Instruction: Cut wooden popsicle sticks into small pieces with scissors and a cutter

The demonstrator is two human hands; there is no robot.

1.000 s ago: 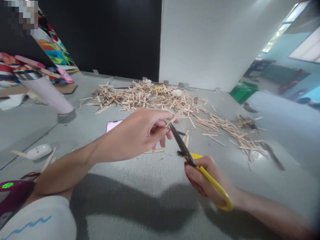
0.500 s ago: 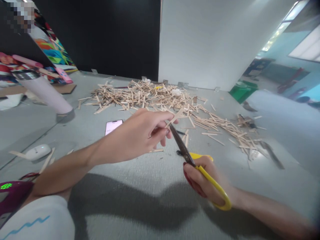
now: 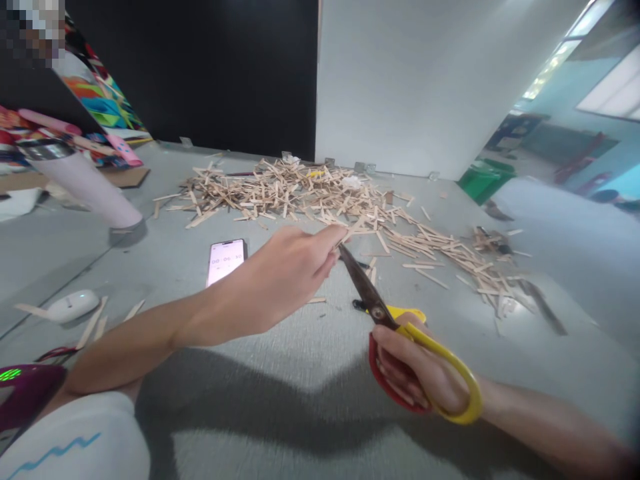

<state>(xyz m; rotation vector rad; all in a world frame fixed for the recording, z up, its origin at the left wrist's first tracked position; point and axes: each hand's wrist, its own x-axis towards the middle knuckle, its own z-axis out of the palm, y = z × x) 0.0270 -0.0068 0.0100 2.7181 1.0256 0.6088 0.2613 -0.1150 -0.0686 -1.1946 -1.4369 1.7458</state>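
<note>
My left hand [image 3: 290, 277] pinches a flat wooden stick [image 3: 356, 228] between thumb and fingers, over the middle of the table. In my right hand [image 3: 417, 360] is a pair of scissors [image 3: 367, 293] with one yellow and one red handle loop. The dark blades point up and left, and their tips meet the stick close to my left fingertips. Whether the blades have cut into it I cannot tell. Beneath the scissors lies a yellow tool with a black tip [image 3: 403, 313], partly hidden by my right hand.
A wide heap of wooden sticks [image 3: 280, 193] spreads along the back and right. A phone [image 3: 225, 260] showing a timer lies behind my left wrist. To the left are a white mouse [image 3: 75, 305] and a pale tumbler [image 3: 85, 183]. A green bin [image 3: 486, 180] stands beyond the table.
My left fingers have curled in and the hand has turned, with its back now facing me. The scissors' handle loops have spread apart, the yellow one moving right. More of the phone shows.
</note>
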